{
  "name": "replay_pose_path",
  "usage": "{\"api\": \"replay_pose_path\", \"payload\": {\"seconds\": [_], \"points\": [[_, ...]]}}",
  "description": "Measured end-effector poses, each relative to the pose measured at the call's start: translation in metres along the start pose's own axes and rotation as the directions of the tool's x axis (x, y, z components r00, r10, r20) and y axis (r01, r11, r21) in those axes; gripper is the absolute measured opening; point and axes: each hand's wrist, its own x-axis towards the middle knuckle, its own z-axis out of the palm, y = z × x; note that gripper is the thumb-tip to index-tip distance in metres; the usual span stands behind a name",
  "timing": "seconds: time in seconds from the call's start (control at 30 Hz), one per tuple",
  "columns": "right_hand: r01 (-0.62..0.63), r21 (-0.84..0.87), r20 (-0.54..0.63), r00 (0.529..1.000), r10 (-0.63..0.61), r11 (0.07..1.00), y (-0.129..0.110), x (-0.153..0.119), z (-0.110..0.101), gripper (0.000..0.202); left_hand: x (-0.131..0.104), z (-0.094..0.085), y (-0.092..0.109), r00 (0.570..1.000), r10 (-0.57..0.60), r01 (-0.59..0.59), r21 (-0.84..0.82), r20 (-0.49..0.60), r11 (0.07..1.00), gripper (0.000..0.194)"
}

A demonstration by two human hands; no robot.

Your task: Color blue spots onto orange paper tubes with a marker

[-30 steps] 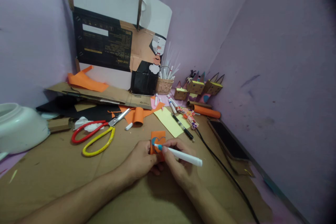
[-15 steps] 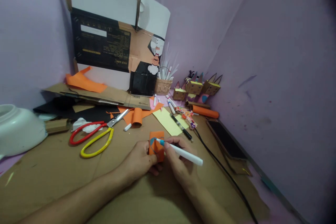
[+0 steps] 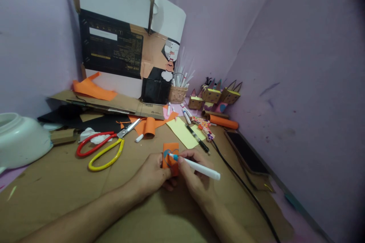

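My left hand (image 3: 151, 174) is closed on a small folded orange paper piece (image 3: 171, 147), gripping its left side and lower part. On the paper's face is a heart outline, with blue colour in its left lobe. A white felt-tip marker (image 3: 204, 169) with a blue nib end is held in my right hand (image 3: 199, 182) like a pen. Its nib meets the paper inside the heart, close to the blue patch. My right fingers are beside the paper's right edge.
Scissors (image 3: 107, 155) with red and yellow handles lie left, near a white pot (image 3: 23, 140). Ahead are yellow paper (image 3: 181, 132), a black pen (image 3: 199, 141) and an orange paper roll (image 3: 149, 127). A black cable (image 3: 242, 180) and a phone (image 3: 248, 152) lie right.
The marker's nib has shifted slightly down across the heart, while both hands keep their hold. The whole view has moved very slightly.
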Motion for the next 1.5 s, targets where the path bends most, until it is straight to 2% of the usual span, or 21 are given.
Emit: {"api": "replay_pose_path", "payload": {"seconds": [0.27,0.5,0.83,1.13,1.5], "points": [[-0.006,0.025,0.055,0.998,0.004,1.0,0.0016,-0.0027,0.0009,0.009,0.001,0.0005,0.0,1.0,0.01,-0.01,0.005,0.017,1.0,0.037],[-0.032,0.032,0.1,0.995,0.028,0.999,0.0003,-0.0039,0.0008,0.009,0.0003,0.001,0.0012,1.0,0.012,-0.012,0.01,0.002,1.0,0.033],[0.03,-0.013,-0.034,0.999,-0.031,0.999,-0.0015,-0.0002,-0.0006,0.01,0.0005,0.0001,-0.0004,1.0,-0.013,0.013,0.009,-0.006,1.0,0.03],[-0.005,-0.022,-0.008,1.0,0.004,1.0,0.0009,-0.0008,-0.0006,0.01,0.0002,0.0005,0.0004,1.0,-0.011,0.011,-0.002,-0.008,1.0,0.03],[0.037,0.004,0.051,0.998,-0.037,0.999,0.0014,-0.0032,0.0016,0.008,0.0029,-0.0007,-0.0019,1.0,0.003,-0.003,-0.006,0.016,1.0,0.04]]}}
